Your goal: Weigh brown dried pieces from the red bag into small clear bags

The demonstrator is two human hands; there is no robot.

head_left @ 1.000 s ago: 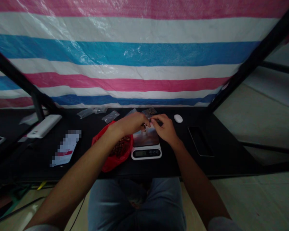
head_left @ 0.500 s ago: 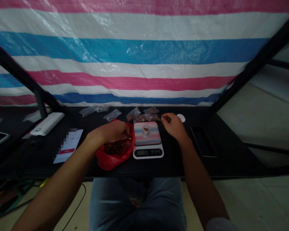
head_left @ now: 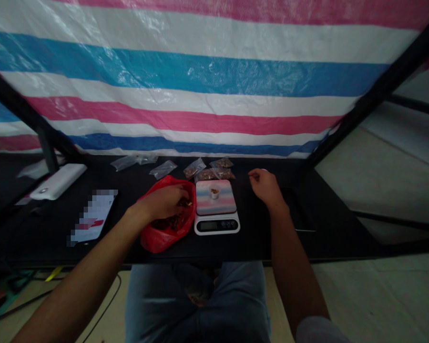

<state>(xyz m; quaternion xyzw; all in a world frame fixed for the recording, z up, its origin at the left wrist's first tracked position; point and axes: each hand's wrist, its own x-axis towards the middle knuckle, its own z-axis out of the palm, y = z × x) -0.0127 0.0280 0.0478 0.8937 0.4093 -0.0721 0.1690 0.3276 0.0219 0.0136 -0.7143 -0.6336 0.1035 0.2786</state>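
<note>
My left hand point(head_left: 168, 199) reaches into an open red plastic bag point(head_left: 157, 242), its fingers curled and pinched on small brown dried pieces. More dark brown pieces point(head_left: 169, 222) lie in the bag under the hand; their kind is too blurred to tell. Directly right of the bag stands a white kitchen scale point(head_left: 202, 229) with a shiny platform. On that platform sits a small white cup point(head_left: 215, 195) with a few brown bits inside. Beyond the scale's right side, my right hand point(head_left: 265, 186) rests near the table, fingers curled together, with nothing visible in them.
Behind the scale lie several small clear bags of brown pieces point(head_left: 215, 174). Flat clear bags point(head_left: 163, 169) lie left of them. A lit phone point(head_left: 95, 216) and a white power bank point(head_left: 59, 182) are at the left. A dark phone point(head_left: 302, 216) lies partly behind my right forearm.
My right hand has moved a little right, away from the small filled bags, and now covers most of the white disc. My left hand stays in the red bag. The view has shifted slightly.
</note>
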